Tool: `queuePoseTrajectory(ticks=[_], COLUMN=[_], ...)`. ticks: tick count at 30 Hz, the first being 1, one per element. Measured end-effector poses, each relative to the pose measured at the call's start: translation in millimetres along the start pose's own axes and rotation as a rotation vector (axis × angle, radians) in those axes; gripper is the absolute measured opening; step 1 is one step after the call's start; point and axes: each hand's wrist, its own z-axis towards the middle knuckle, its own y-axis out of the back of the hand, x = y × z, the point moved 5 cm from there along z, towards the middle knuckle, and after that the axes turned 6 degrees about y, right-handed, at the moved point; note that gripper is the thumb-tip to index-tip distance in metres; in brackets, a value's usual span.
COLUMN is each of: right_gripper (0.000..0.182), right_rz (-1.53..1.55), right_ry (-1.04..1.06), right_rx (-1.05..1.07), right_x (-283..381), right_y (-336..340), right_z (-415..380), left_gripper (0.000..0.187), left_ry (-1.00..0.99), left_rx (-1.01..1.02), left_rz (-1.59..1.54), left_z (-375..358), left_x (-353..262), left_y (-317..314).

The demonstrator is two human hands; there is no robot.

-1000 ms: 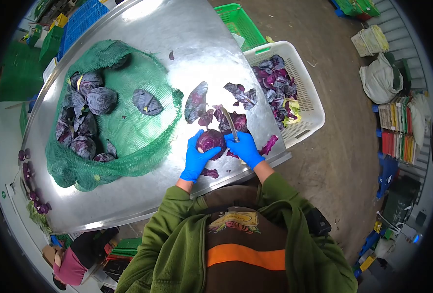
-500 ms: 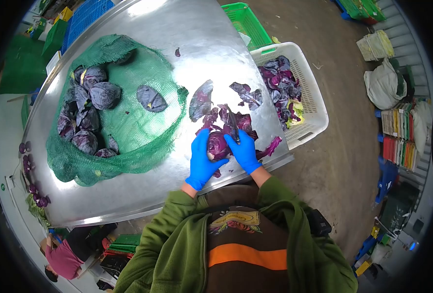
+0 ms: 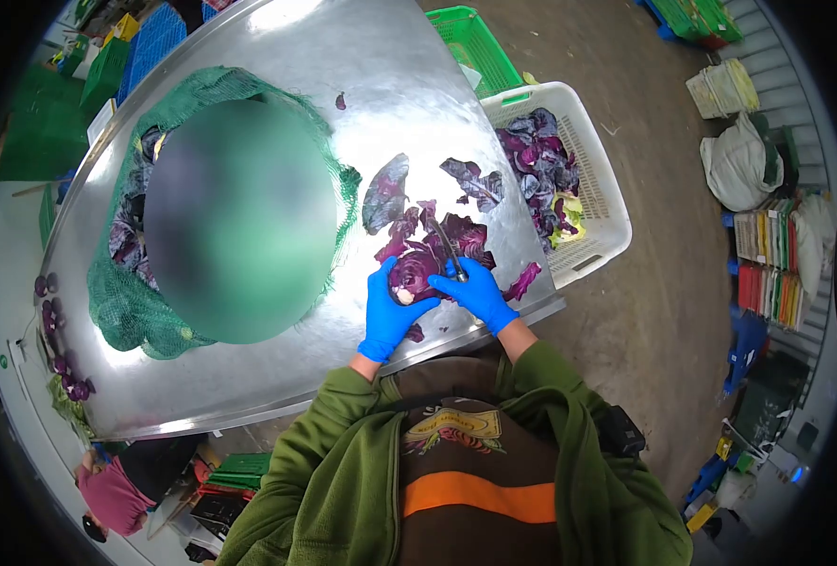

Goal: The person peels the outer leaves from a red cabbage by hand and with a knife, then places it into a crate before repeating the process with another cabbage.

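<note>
The round purple red-cabbage head (image 3: 417, 274) sits near the steel table's (image 3: 277, 377) front edge, clasped from the left by the blue-gloved left hand (image 3: 387, 311). The right hand (image 3: 475, 291) grips a curved knife (image 3: 443, 243), blade pointing away across the cabbage's right side.

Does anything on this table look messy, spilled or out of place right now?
Loose purple leaves lie scattered on the steel table beyond the cabbage gripped by the left hand. One leaf sits near the table's edge, beside the right hand holding a knife.
</note>
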Motion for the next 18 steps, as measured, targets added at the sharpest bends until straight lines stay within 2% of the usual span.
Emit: queuePoseTrajectory(ticks=[2, 3, 6, 7, 9, 10, 12, 13, 16, 18], right_gripper=[0.048, 0.048, 0.026, 0.026, 0.016, 0.016, 0.019, 0.019, 0.02, 0.024], right_rz=[0.19, 0.192, 0.046, 0.046, -0.453, -0.454, -0.281, -0.282, -0.123, -0.307], right_ry=[-0.191, -0.191, -0.004, -0.003, 0.119, 0.118, 0.111, 0.11, 0.146, 0.105], right_rx=[0.026, 0.025, -0.09, -0.092, -0.174, -0.174, -0.175, -0.17, -0.092, -0.217], right_x=[5, 3, -1, 6, 29, 27, 21, 24, 33, 17], right_y=[2, 0, 2, 2, 6, 4, 0, -1, -4, 18], right_z=[-4, -4, -1, -2, -7, -10, -15, -17, -14, 5], left_gripper=[0.103, 0.103, 0.104, 0.104, 0.099, 0.099, 0.086, 0.071, 0.063, 0.065], left_ry=[-0.005, -0.009, 0.009, 0.007, -0.029, -0.029, 0.385, 0.77, 0.682, 0.747], left_rx=[-0.002, -0.003, 0.032, 0.033, -0.052, -0.051, -0.006, 0.001, -0.046, 0.016], left_rz=[-0.008, -0.016, -0.04, -0.039, 0.05, 0.048, -0.396, -0.613, -0.691, -0.759], left_z=[0, -1, -2, -3, -6, -6, -10, -20, -9, -7], left_x=[0, 0, -5, -5, -6, -10, 2, -23, -2, -2], left_y=[-1, -1, -1, -2, 0, -3, -16, -14, -15, -5])
